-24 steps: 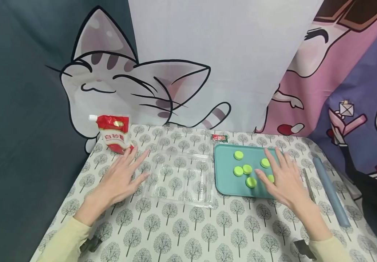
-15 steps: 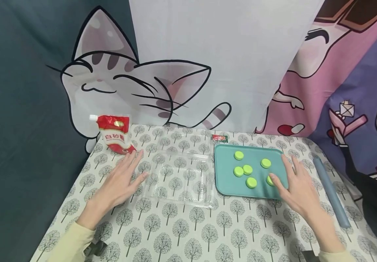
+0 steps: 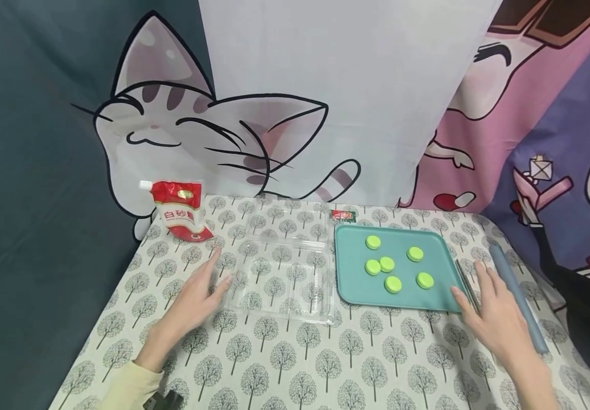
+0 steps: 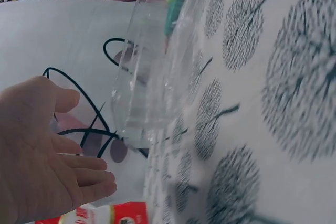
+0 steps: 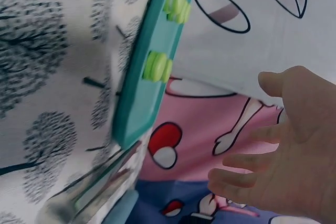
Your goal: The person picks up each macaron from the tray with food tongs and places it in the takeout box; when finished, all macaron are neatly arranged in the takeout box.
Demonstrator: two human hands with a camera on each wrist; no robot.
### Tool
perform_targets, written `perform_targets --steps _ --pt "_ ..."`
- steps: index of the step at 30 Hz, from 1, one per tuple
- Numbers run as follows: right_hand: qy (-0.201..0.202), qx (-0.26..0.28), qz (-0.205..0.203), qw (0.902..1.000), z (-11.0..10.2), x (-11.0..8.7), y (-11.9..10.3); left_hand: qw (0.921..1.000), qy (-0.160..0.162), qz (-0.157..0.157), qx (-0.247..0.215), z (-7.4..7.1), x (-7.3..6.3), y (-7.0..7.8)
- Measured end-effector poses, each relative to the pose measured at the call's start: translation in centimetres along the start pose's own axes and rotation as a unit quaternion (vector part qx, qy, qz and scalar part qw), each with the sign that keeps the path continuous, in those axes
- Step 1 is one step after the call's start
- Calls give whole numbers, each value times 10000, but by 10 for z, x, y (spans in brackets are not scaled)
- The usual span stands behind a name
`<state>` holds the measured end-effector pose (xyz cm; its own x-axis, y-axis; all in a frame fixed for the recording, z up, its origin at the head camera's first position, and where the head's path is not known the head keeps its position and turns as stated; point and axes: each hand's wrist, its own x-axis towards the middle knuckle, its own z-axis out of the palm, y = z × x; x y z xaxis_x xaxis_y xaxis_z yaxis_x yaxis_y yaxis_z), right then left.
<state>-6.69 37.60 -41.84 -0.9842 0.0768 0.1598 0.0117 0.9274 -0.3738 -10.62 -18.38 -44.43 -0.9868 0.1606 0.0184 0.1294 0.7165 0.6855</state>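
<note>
In the head view my left hand (image 3: pixel 187 307) is beside the left edge of a clear plastic box (image 3: pixel 282 285), its fingers loosely extended and holding nothing. My right hand (image 3: pixel 500 322) is over the table's right side, fingers apart and holding nothing. Nearest to it lies a long thin metal tool (image 3: pixel 468 285), perhaps tongs, partly hidden by the hand. A teal tray (image 3: pixel 351 293) carries several green macarons (image 3: pixel 393 285), two of them side by side. In the right wrist view the tray (image 5: pixel 134 108) lies to the left of the right hand (image 5: pixel 283 156).
A red-and-white pouch of white sugar (image 3: pixel 179 210) stands at the back left. Behind the tray lies a small red-and-green packet (image 3: pixel 344 216). A blue-grey rod (image 3: pixel 520 302) lies along the right side. Printed curtains (image 3: pixel 285 68) rise behind the table.
My right hand has moved right and toward me, from above the tray to beyond its right edge. The left hand has shifted slightly right and nearer, away from the sugar pouch.
</note>
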Motion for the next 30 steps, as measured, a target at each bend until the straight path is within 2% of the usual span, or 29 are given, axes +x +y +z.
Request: perform_targets --steps 6,13,18,21,24,30 --pt "-123 -128 189 9997 2 -10 16 9987 -3 -270 -432 11 1 2" --pt "-357 -243 400 9983 9 -20 36 9959 83 -320 -840 22 0 2" --pt "-806 -200 644 9945 12 -22 50 9934 118 -248 -1114 29 -1 0" --pt "-1230 -126 806 9890 14 -23 58 9917 80 -306 -1246 34 -3 0" --pt "-1477 -65 868 9852 16 -25 64 9897 -6 -424 -1365 39 -4 1" --pt "-1544 -172 964 9831 19 -23 71 9871 -16 -513 -1519 47 -3 0"
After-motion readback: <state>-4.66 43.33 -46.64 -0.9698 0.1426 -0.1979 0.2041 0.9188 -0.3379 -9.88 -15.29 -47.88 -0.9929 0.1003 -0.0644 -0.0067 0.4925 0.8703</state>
